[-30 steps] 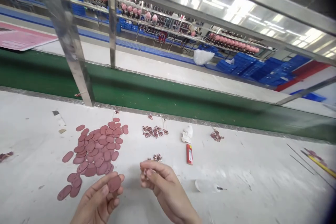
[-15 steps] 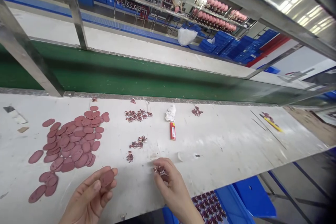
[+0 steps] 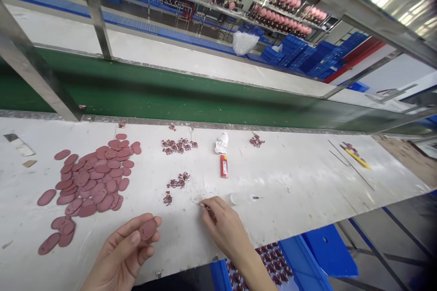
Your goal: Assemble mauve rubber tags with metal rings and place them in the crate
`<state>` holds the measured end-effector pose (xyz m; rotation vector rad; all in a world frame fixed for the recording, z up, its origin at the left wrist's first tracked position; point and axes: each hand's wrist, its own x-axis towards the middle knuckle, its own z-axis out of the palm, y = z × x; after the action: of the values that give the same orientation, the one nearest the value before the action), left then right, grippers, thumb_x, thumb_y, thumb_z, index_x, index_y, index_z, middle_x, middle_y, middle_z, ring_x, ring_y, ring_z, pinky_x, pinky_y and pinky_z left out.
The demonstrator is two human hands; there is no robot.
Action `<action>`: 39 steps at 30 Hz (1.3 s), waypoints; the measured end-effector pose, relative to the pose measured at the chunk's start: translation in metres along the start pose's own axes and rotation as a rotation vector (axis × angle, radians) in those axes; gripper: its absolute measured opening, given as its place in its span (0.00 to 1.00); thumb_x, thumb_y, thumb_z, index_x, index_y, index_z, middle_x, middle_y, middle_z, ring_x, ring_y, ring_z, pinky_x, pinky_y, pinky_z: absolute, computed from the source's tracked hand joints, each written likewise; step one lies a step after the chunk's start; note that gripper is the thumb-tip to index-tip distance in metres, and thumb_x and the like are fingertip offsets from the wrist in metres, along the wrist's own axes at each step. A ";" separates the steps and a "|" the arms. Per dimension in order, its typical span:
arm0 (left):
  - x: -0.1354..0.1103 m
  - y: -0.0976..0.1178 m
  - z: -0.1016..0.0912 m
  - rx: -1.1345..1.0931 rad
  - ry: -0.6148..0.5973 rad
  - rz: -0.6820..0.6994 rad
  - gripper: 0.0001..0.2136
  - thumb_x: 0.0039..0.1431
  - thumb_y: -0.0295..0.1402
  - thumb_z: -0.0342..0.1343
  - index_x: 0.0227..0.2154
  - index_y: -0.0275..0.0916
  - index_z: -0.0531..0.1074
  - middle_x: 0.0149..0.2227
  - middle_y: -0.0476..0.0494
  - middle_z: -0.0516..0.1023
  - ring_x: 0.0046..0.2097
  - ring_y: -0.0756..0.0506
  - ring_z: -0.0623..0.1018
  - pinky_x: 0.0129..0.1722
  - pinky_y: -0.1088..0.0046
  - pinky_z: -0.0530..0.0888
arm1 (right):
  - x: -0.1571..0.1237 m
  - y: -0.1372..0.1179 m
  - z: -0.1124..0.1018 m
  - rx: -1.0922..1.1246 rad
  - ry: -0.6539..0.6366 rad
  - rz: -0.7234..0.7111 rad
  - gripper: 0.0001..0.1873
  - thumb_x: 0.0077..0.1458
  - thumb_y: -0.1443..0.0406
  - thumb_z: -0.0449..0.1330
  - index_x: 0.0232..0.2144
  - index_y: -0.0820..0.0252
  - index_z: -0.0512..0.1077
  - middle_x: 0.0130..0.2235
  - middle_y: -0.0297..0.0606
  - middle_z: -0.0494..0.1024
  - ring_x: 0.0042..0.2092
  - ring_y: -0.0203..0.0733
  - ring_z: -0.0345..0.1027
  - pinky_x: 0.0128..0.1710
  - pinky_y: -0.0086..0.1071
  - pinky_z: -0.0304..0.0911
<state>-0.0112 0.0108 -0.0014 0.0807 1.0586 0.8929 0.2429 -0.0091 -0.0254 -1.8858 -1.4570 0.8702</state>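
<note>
My left hand point(image 3: 121, 252) holds a flat oval maroon pad point(image 3: 148, 229) between thumb and fingers, just right of a loose pile of similar pads point(image 3: 95, 179). These lie on a white worktop point(image 3: 290, 182). My right hand point(image 3: 225, 227) pinches a tiny dark piece point(image 3: 206, 208) at its fingertips, close to the worktop surface; the fingers hide most of it. Small clusters of patterned maroon-and-white pieces point(image 3: 175, 182) lie just beyond that hand.
A red lighter point(image 3: 223, 166) and crumpled white tissue point(image 3: 221, 143) lie on the worktop. A green conveyor belt point(image 3: 170, 93) runs along its far edge behind metal posts point(image 3: 94, 11). A blue crate point(image 3: 303, 266) of patterned pieces stands below the near edge.
My right hand has moved up the picture and its fingertips have dropped nearer the worktop. My left hand has shifted slightly right, still holding the pad. The view has barely changed.
</note>
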 end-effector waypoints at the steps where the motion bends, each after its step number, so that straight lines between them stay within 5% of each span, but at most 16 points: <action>1: -0.001 -0.001 0.001 0.011 -0.013 -0.002 0.22 0.31 0.37 0.82 0.34 0.38 0.86 0.40 0.38 0.89 0.33 0.45 0.85 0.30 0.80 0.83 | 0.000 -0.005 0.000 0.037 0.003 0.013 0.09 0.60 0.64 0.60 0.37 0.56 0.81 0.38 0.45 0.80 0.40 0.52 0.73 0.46 0.51 0.70; 6: -0.005 -0.010 0.003 0.098 -0.071 0.062 0.19 0.34 0.40 0.81 0.33 0.42 0.87 0.40 0.38 0.89 0.35 0.43 0.85 0.30 0.77 0.81 | -0.022 -0.048 0.010 0.459 -0.123 0.058 0.14 0.64 0.54 0.60 0.38 0.55 0.80 0.38 0.41 0.79 0.37 0.46 0.76 0.29 0.37 0.76; 10: -0.008 -0.017 0.006 0.173 -0.092 0.133 0.19 0.35 0.43 0.80 0.32 0.44 0.87 0.39 0.39 0.89 0.39 0.40 0.85 0.35 0.74 0.81 | -0.044 -0.080 0.027 0.877 -0.154 0.190 0.09 0.59 0.57 0.69 0.37 0.55 0.82 0.34 0.36 0.79 0.32 0.38 0.74 0.29 0.30 0.74; 21: -0.011 -0.019 0.009 0.223 -0.136 0.169 0.17 0.35 0.40 0.80 0.30 0.42 0.86 0.36 0.38 0.89 0.37 0.38 0.85 0.41 0.66 0.82 | -0.047 -0.093 0.030 0.654 -0.097 0.097 0.05 0.57 0.65 0.67 0.36 0.55 0.84 0.29 0.34 0.79 0.29 0.36 0.74 0.32 0.29 0.72; 28: -0.010 -0.020 0.005 0.291 -0.165 0.214 0.14 0.37 0.42 0.79 0.17 0.40 0.82 0.36 0.38 0.89 0.41 0.35 0.85 0.46 0.63 0.81 | -0.044 -0.092 0.023 0.474 -0.129 -0.048 0.08 0.59 0.65 0.66 0.39 0.54 0.85 0.34 0.39 0.83 0.31 0.38 0.77 0.30 0.28 0.71; 33: -0.012 -0.024 0.006 0.239 -0.186 0.228 0.11 0.41 0.41 0.78 0.19 0.42 0.84 0.36 0.42 0.89 0.41 0.38 0.86 0.46 0.67 0.81 | -0.043 -0.095 0.018 0.489 -0.140 0.022 0.07 0.61 0.64 0.65 0.38 0.55 0.85 0.33 0.38 0.82 0.32 0.38 0.77 0.32 0.29 0.71; 39: -0.011 -0.029 0.001 0.247 -0.268 0.257 0.08 0.49 0.40 0.74 0.23 0.44 0.85 0.41 0.42 0.89 0.45 0.40 0.86 0.50 0.70 0.81 | -0.046 -0.098 0.012 0.435 -0.100 -0.067 0.07 0.61 0.66 0.65 0.39 0.54 0.84 0.34 0.37 0.83 0.33 0.38 0.78 0.33 0.28 0.72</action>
<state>0.0047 -0.0158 -0.0064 0.5386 0.9138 0.9467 0.1673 -0.0310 0.0504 -1.4814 -1.2549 1.1560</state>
